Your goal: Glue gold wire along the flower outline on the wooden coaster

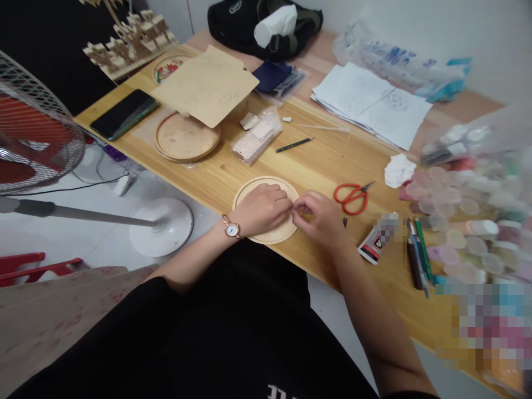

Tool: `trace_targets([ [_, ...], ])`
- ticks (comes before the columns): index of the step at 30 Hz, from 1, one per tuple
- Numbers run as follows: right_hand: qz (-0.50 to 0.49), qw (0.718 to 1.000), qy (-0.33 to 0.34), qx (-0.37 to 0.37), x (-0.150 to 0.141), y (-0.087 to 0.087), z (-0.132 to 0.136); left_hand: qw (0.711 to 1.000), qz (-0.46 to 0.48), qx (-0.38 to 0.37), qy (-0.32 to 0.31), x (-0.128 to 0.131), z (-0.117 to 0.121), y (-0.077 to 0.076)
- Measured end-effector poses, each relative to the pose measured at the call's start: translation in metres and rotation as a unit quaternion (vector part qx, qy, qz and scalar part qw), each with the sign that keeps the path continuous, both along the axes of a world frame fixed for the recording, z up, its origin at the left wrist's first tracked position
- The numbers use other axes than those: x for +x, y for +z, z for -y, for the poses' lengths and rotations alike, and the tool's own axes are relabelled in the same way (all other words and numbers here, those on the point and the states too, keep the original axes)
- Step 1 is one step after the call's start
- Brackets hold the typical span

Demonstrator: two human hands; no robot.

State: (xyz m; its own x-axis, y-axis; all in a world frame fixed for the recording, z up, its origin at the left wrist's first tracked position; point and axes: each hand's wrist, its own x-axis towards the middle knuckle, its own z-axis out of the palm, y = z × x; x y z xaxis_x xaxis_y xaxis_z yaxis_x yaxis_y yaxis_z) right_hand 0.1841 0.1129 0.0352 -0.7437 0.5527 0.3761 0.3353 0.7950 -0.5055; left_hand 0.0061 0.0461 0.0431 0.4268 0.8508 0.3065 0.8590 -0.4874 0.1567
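A pale round wooden board (270, 238) with a raised rim lies at the table's near edge. Over it, my left hand (266, 205) is closed, fingers curled downward, a watch on its wrist. My right hand (318, 216) is at the board's right edge, thumb and forefinger pinched together against the left fingertips. Whatever is between the fingers of either hand is too small or hidden. Just right of my right hand lie red-handled scissors (352, 198), and beyond them a boxy glue tube (372, 248), partly blurred out.
A pencil (294, 145), a plastic packet (260, 138), another round board (187, 138) and a phone (124, 113) lie farther back. Pens (419, 255) and many small paint pots (461, 221) crowd the right side. Paper sheets (369, 100) lie behind; a fan (33, 133) stands left.
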Motion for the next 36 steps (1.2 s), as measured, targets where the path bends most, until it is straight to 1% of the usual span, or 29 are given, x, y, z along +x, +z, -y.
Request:
trace_targets([
  [7,0.007,1.0,-0.005,-0.007,-0.001,0.002,0.001,1.0,0.02,-0.014,0.005,0.002,0.001,0.0],
  [13,0.011,1.0,-0.017,-0.014,0.001,0.002,0.0,0.999,0.041,-0.022,0.022,0.003,-0.001,-0.002],
  [21,0.003,1.0,-0.029,-0.005,0.0,-0.001,0.0,0.996,0.072,-0.033,0.036,0.003,-0.003,-0.003],
  [25,-0.003,0.999,-0.038,-0.003,0.0,0.001,-0.001,0.993,0.1,-0.035,0.055,0.002,-0.004,-0.002],
  [30,-0.005,0.998,-0.055,-0.004,0.002,0.004,-0.004,0.982,0.148,-0.017,0.117,-0.016,-0.006,-0.004],
  [36,0.033,0.999,-0.019,-0.014,0.002,0.001,-0.003,0.965,0.188,0.014,0.183,-0.045,0.001,-0.013],
])
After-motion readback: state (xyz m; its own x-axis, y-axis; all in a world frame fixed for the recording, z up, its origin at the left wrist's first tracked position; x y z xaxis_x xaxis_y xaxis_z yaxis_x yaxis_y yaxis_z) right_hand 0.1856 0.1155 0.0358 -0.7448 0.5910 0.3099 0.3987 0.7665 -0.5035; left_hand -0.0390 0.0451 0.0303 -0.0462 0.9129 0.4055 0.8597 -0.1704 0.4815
